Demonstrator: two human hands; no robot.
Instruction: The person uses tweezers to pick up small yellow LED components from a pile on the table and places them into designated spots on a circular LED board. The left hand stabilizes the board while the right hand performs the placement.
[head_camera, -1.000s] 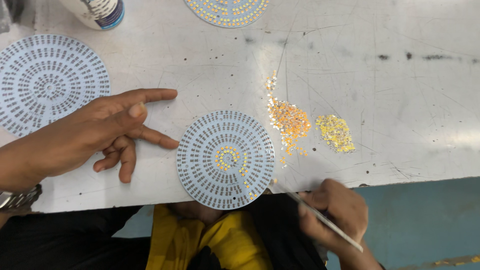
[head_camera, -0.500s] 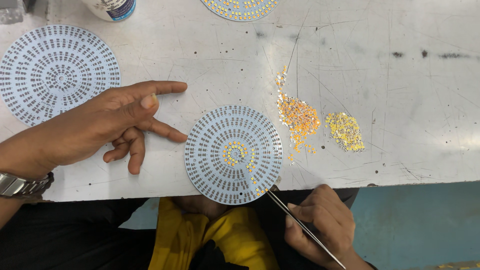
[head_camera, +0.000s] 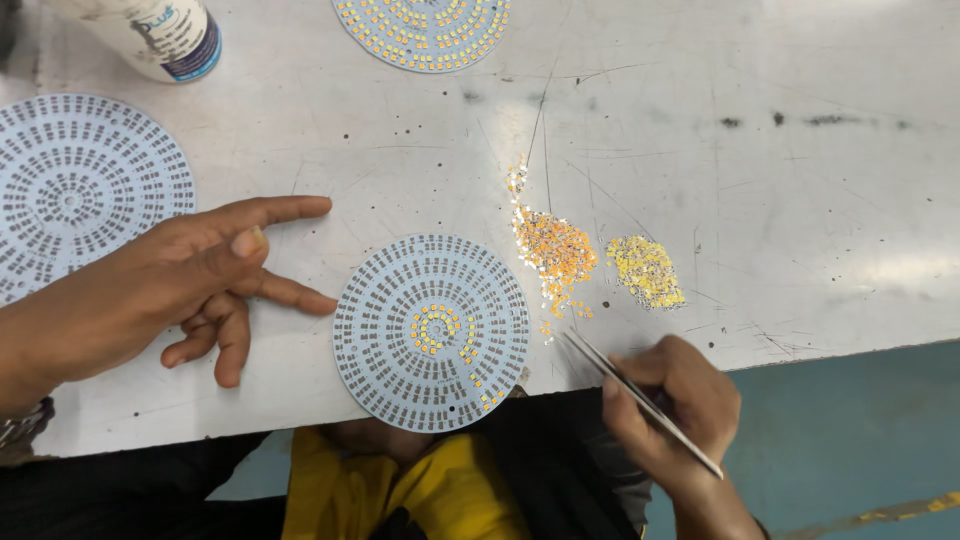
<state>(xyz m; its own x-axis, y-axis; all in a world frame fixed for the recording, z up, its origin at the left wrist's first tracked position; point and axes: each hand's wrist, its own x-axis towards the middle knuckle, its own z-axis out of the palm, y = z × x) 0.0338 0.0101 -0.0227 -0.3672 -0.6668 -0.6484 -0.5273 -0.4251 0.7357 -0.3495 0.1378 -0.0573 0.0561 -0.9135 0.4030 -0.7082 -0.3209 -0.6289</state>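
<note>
Our tweezers (head_camera: 640, 400) have swung off the round board (head_camera: 432, 332) toward the orange chip pile (head_camera: 555, 250) at one o'clock; right hand (head_camera: 672, 405) pinches them, left hand (head_camera: 190, 285) rests open: next comes a fine pick

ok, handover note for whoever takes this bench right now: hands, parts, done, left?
Left hand: empty, flat on the table, fingertip beside the round board.
Right hand: pinching tweezers, tips near the board's right edge, off the orange chip pile.
Yellow chip pile sits right of it.
Done: the board's inner rings plus a few chips lower right.
Left: its outer rings. A blank board waits far left; a filled board lies at the top.
</note>
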